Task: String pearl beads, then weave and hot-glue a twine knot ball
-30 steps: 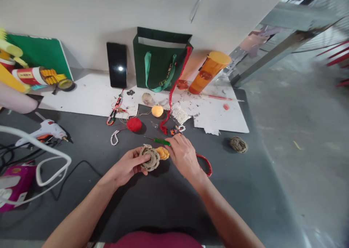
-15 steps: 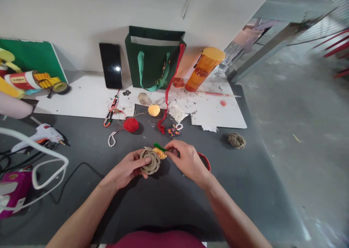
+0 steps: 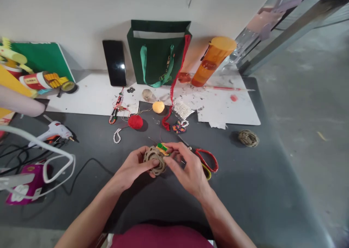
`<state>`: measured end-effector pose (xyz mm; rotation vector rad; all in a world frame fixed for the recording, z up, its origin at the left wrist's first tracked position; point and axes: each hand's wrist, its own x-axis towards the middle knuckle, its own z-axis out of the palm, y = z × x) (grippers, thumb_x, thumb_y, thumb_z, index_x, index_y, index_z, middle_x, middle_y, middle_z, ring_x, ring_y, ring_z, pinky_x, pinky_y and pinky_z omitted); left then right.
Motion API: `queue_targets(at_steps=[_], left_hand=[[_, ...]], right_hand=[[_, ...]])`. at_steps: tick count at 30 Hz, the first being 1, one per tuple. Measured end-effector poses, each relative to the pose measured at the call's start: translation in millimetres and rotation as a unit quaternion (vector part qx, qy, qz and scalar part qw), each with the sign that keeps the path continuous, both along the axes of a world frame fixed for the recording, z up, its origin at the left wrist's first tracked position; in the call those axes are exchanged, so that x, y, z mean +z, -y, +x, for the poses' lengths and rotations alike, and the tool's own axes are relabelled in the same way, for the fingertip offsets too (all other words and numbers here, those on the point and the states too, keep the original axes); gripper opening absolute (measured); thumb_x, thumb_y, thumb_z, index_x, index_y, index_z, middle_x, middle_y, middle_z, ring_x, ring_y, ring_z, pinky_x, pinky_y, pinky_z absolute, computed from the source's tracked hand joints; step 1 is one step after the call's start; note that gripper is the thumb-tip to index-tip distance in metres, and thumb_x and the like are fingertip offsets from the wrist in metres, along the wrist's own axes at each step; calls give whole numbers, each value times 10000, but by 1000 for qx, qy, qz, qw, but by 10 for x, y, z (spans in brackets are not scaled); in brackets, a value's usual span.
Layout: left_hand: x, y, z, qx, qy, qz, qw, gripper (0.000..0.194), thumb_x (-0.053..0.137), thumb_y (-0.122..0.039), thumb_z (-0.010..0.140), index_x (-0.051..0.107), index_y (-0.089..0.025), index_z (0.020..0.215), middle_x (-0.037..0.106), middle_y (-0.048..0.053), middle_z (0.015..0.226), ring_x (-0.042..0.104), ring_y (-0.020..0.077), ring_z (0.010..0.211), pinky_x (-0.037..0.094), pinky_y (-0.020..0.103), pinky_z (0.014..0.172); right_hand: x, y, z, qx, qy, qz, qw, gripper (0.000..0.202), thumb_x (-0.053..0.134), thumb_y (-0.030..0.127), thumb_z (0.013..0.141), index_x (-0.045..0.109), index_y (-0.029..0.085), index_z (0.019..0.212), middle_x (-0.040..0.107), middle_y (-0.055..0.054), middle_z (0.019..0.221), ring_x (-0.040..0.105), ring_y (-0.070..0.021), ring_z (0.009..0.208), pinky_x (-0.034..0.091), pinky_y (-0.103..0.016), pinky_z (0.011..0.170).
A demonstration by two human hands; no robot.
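Flower (image 3: pixel 153 161), tan and coiled, is in the left hand (image 3: pixel 136 166), above the near part of the bench (image 3: pixel 245 190). Left forearm reaches up and inward from the lower left; thumb lies across the flower's face, fingers behind it, closed on it. Right forearm enters from the lower right. Right hand (image 3: pixel 188 166) is bent in toward the left, back of the hand up, fingers curled, with the thumb tip at the flower's right edge. Gap between right thumb and forefinger is narrow; whether they pinch anything cannot be told. Green tool (image 3: pixel 161 147) and yellow piece (image 3: pixel 164 152) show just beyond the flower, beside the right forefinger, partly hidden.

Scissors (image 3: pixel 206 159) lie on the bench beyond and right of the right hand, handles partly covered by it. Red yarn ball (image 3: pixel 135 122) rests beyond the left hand. Second flower (image 3: pixel 248 138) rests well apart, at the right.
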<state>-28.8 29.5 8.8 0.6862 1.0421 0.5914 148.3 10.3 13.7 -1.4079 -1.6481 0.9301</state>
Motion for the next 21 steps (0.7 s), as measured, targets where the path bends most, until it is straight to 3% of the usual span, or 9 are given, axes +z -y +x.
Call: queue_targets(at_steps=[2, 5, 7, 12, 18, 21], left_hand=[[36, 43, 59, -1, -27, 16, 999, 302, 787, -280, 636, 566, -138, 785, 547, -41, 649, 500, 72, 541, 441, 199, 499], [43, 94, 102, -22, -42, 40, 998, 234, 750, -246, 672, 570, -143, 780, 521, -51, 659, 500, 73, 565, 457, 203, 519], [22, 110, 104, -32, -14, 28, 999, 261, 743, -289, 692, 587, -140, 838, 540, -34, 694, 524, 92, 597, 473, 218, 516], [-63, 95, 68, -6, 47, 7, 999, 347, 758, -374, 698, 592, -114, 857, 596, 6, 669, 540, 101, 573, 471, 230, 512], [-73, 86, 44, -9, 37, 6, 999, 357, 756, -400, 701, 630, -111, 869, 605, 16, 687, 560, 117, 590, 506, 258, 525], [-76, 100, 65, 34, 10, 21, 999, 367, 758, -395, 696, 649, -127, 922, 629, 34, 780, 589, 144, 667, 530, 268, 543]], right_hand=[[10, 9, -72, 22, -40, 0, 999, 305, 658, 256, 817, 614, 212, 1117, 646, -55, 934, 612, -180, 797, 513, -289, 673], [-55, -5, -156, 26, -82, 23, 996, 139, 641, 194, 826, 703, 217, 948, 642, -58, 913, 622, -194, 892, 514, -334, 806], [-112, -18, -177, 16, -107, 19, 994, 107, 628, 186, 839, 729, 220, 844, 645, -52, 863, 632, -186, 858, 517, -333, 795], [-218, -29, -159, -42, -183, -14, 982, 116, 644, 199, 832, 748, 245, 807, 670, -37, 830, 652, -186, 839, 533, -327, 765], [-231, -18, -169, -47, -139, 17, 989, 160, 595, 187, 863, 746, 231, 891, 673, -49, 856, 649, -180, 826, 527, -326, 775], [-206, -11, -174, -39, -100, 19, 994, 226, 606, 223, 859, 693, 226, 1068, 665, -53, 888, 635, -181, 817, 528, -315, 741]])
